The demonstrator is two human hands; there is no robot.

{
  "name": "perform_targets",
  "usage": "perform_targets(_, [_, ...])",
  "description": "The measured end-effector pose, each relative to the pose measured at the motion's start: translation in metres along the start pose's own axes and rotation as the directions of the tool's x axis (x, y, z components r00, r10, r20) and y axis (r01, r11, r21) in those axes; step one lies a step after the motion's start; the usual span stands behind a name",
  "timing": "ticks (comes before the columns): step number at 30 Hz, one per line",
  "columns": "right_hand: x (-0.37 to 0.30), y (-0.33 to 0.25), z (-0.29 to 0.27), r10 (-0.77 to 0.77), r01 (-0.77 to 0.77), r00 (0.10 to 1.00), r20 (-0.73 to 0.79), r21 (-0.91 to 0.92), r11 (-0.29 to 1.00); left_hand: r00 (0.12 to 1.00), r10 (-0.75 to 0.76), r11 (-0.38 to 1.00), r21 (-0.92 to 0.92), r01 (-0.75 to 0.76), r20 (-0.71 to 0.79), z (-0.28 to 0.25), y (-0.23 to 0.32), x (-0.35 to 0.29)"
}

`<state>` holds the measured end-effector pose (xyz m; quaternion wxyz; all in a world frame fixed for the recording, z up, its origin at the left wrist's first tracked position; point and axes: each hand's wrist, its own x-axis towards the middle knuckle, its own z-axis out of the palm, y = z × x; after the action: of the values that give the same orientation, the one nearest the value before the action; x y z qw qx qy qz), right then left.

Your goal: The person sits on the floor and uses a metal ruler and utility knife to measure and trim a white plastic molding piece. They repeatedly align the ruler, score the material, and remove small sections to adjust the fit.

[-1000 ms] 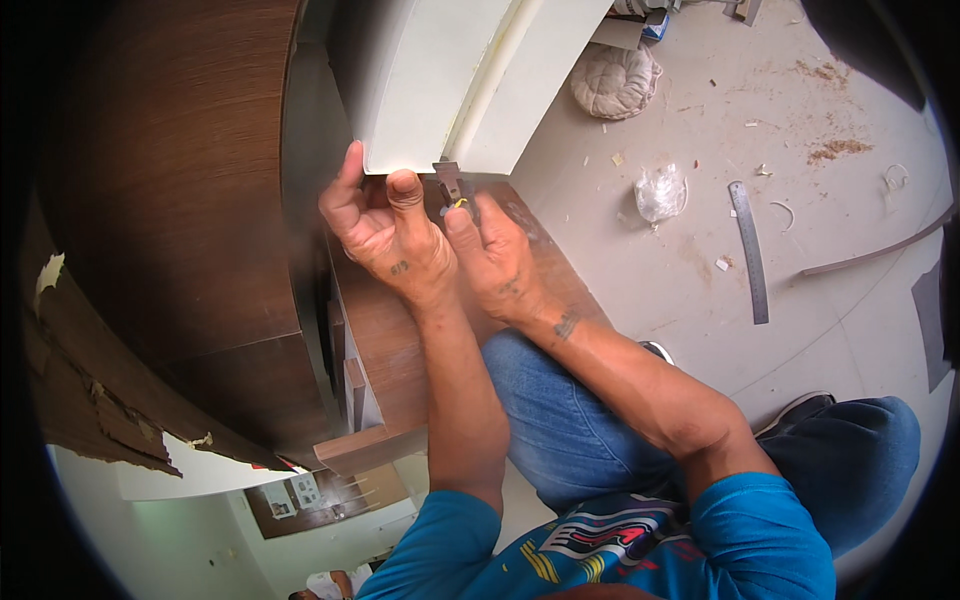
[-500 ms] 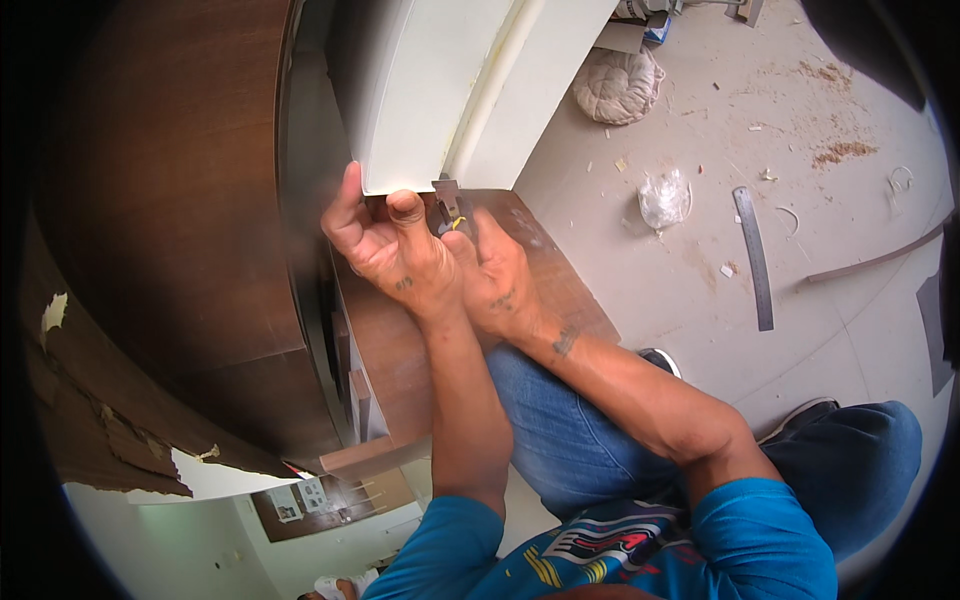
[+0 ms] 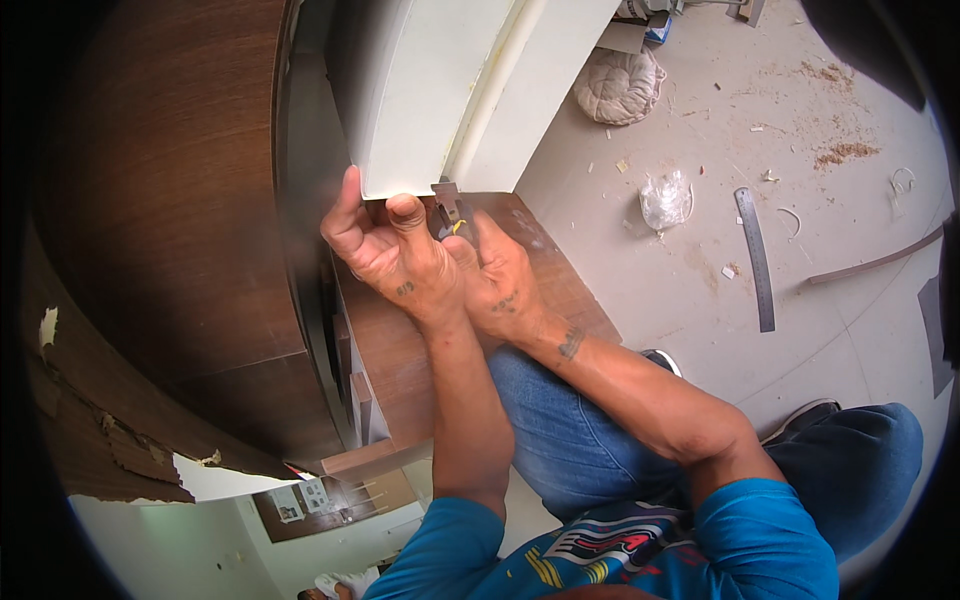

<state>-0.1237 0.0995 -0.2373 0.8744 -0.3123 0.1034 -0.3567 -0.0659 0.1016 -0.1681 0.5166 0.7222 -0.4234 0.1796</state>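
My right hand point(image 3: 505, 285) is closed around a small dark tool with a flat metal end and a yellow mark point(image 3: 449, 207). Its flat end meets the lower edge of a white panel point(image 3: 425, 100); the fingers hide most of the grip, so I cannot tell its exact kind. Beside it, my left hand point(image 3: 400, 255) has its palm turned up and its fingers apart. The left thumb and one raised fingertip are at the panel's lower edge, with nothing held between them. My wrists lie close together above a brown wood-grain board point(image 3: 400, 370).
A tall brown cabinet side point(image 3: 190, 200) stands close on the left, above a torn brown sheet point(image 3: 110, 430). On the floor to the right lie a steel ruler point(image 3: 756, 260), a crumpled clear plastic bag point(image 3: 665, 200), a round cushion point(image 3: 618, 87), a brown strip point(image 3: 875, 262) and scattered debris.
Hardly anything differs. Both hands and the tool keep their place at the panel's lower edge, with only a slight shift of the view.
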Motion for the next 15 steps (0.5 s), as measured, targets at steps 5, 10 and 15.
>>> perform_targets(5, [0.001, -0.002, -0.001, -0.003, 0.004, 1.000, 0.027, -0.026, 1.000, 0.999, 0.022, 0.999, 0.042, -0.023, 0.025, -0.007, -0.001, 0.001])
perform_targets(10, [0.002, -0.006, 0.000, -0.011, 0.010, 1.000, -0.015, -0.064, 0.998, 0.999, -0.011, 1.000, 0.003, 0.011, 0.042, -0.009, 0.001, 0.002])
perform_targets(15, [0.011, -0.002, -0.028, 0.013, 0.019, 0.969, -0.247, 0.128, 0.992, 0.981, -0.183, 0.975, -0.135, 0.174, -0.060, 0.000, 0.026, -0.003])
